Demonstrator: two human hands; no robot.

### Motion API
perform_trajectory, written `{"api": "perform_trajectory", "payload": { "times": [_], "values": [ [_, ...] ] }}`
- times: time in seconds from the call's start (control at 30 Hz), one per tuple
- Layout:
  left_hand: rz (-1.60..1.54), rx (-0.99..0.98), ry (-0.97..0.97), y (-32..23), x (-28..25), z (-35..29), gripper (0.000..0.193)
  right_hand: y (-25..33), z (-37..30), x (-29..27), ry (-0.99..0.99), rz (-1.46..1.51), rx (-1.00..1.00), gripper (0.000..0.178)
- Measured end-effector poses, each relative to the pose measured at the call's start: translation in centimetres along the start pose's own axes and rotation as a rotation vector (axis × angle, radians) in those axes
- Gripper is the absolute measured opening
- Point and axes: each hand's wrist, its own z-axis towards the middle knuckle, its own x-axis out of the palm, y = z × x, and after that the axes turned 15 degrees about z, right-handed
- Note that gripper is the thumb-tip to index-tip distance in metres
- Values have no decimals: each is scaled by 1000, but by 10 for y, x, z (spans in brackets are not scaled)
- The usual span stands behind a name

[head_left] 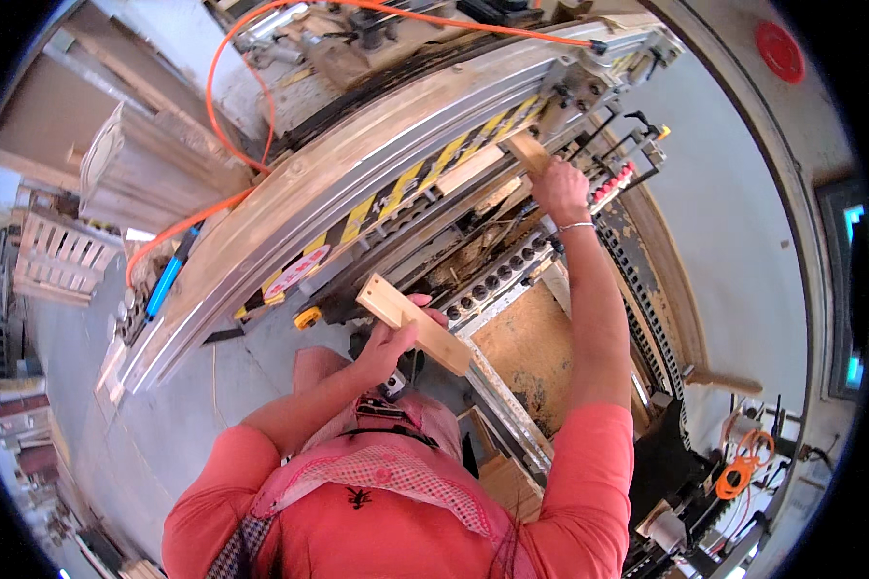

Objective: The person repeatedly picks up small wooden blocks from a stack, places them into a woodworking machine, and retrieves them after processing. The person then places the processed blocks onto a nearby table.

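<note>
A short, light-coloured wooden board (pixel 439 345) with small holes near one end is gripped in my left hand (pixel 388 347), in front of my body. My fingers wrap around its middle, and it tilts down to the right. Further off, my right arm reaches over a woodworking machine. There my right hand (pixel 560 191) is closed on the end of another wooden piece (pixel 528 151), close to the clamp fittings (pixel 574 92) of the machine. The far end of that piece sits against the machine's parts; whether it is fixed there I cannot tell.
A long metal-and-wood beam (pixel 377 145) with yellow-black striped tape (pixel 396 196) crosses ahead of me. An orange hose (pixel 224 72) loops over it, and a blue tool (pixel 169 280) lies at its left end. Black knobs (pixel 492 282) line the machine; a red button (pixel 780 52) is at upper right.
</note>
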Motion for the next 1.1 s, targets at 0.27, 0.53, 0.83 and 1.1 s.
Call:
{"api": "perform_trajectory", "payload": {
  "times": [0.27, 0.53, 0.83, 1.1],
  "values": [
    [-322, -102, -5, -7, 1, -21, 45, 6, -1, -6, 47, -8, 28, 43],
    [-282, -240, -237, -12, -33, -79, 42, 2, 0, -4, 58, -73, -44, 39],
    [-146, -234, -1139, -7, -151, -198, 29, 6, 9, -7, 118, -143, -97, 48],
    [358, -63, -1516, -13, -378, -173, 32, -5, 21, 0, 147, -166, -69, 46]
  ]
}}
